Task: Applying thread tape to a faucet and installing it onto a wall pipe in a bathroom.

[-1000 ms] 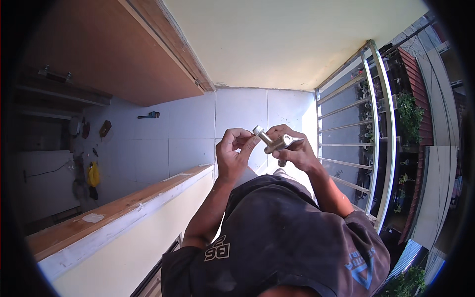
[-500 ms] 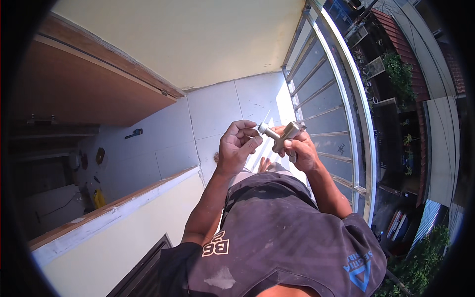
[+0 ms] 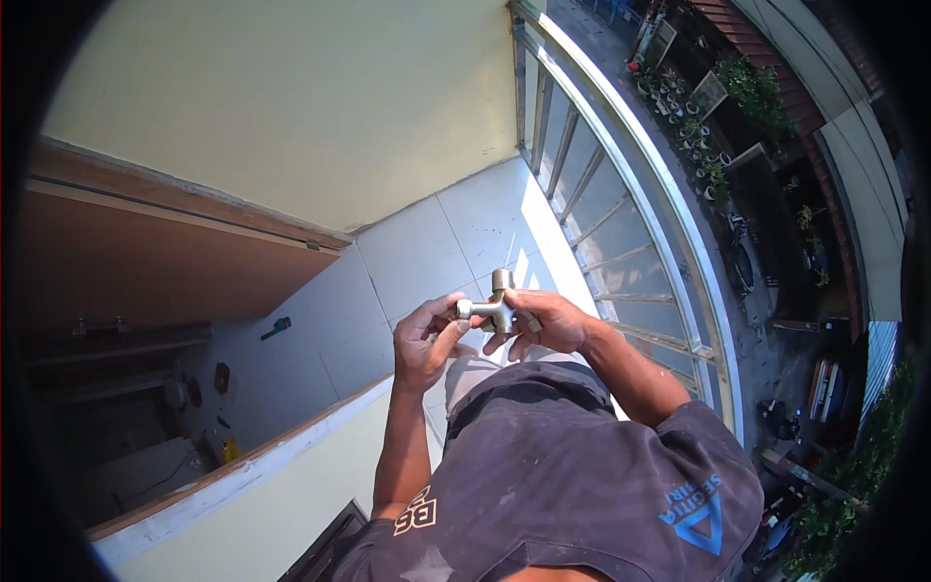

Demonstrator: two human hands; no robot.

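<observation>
A metal water tap (image 3: 501, 308) is held up in front of my body between both hands. My right hand (image 3: 551, 320) is closed on its body, with the thumb over the top and the fingers partly hidden beneath. The tap's rounded cap points away from me, and its narrow stem runs left to a wider round end. My left hand (image 3: 424, 341) pinches that end between thumb and fingers. Whether anything is wrapped on this end is too small to tell.
A metal railing (image 3: 621, 184) curves along my right, with potted plants (image 3: 693, 136) far below. Pale tiles (image 3: 398, 242) cover the floor. To the left are a brown door (image 3: 175, 242), a low wall (image 3: 272, 464) and a dark tool (image 3: 275, 328) on the floor.
The tap has been turned so its stem lies level and its cap points away from me. Both hands have shifted left and slightly lower. My left fingers have closed on its end.
</observation>
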